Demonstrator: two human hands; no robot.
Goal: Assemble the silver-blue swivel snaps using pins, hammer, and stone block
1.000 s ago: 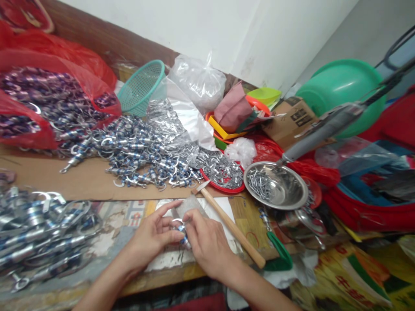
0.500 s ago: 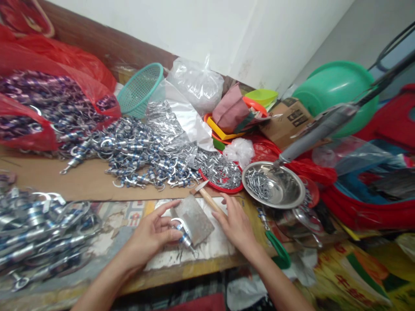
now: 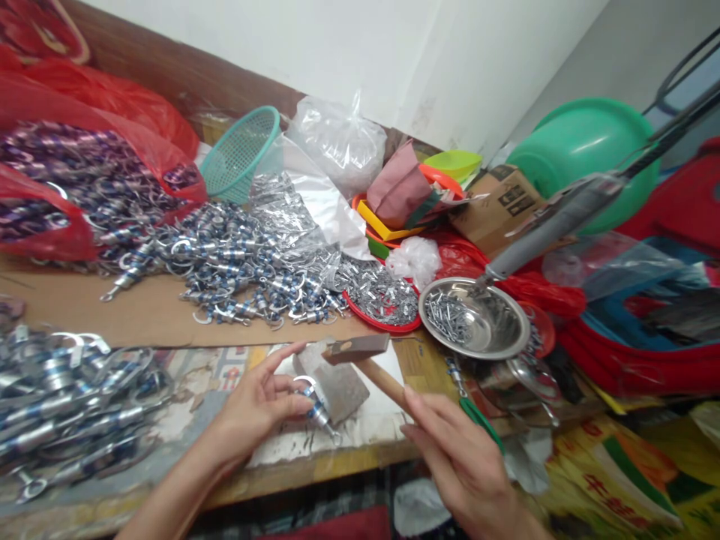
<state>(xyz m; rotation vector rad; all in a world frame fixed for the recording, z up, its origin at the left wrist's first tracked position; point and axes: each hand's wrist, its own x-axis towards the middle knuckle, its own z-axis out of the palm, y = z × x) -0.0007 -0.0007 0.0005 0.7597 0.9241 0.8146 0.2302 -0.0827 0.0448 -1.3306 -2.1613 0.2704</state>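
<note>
My left hand [image 3: 268, 397] pinches a small silver-and-blue metal piece with a curved hook [image 3: 318, 411] at the left edge of a grey metal block [image 3: 343, 391]. My right hand [image 3: 455, 442] is wrapped round the wooden handle of a hammer [image 3: 383, 381], whose dark head is raised over the block's upper part. The block lies on a white sheet [image 3: 388, 431] near the front edge of the worktable. Part of the block's top is hidden by the hammer head.
Heaped silver-and-blue pieces [image 3: 225, 255] lie behind, more [image 3: 67, 405] at the left. A red dish [image 3: 388, 325] of small metal parts and a steel bowl [image 3: 503, 349] with pins stand behind right. Green-handled scissors [image 3: 481, 420] lie right of the sheet.
My right hand has closed round the hammer handle, moved right and nearer, and lifted the hammer, with its head now above the block. My left hand has barely moved.
</note>
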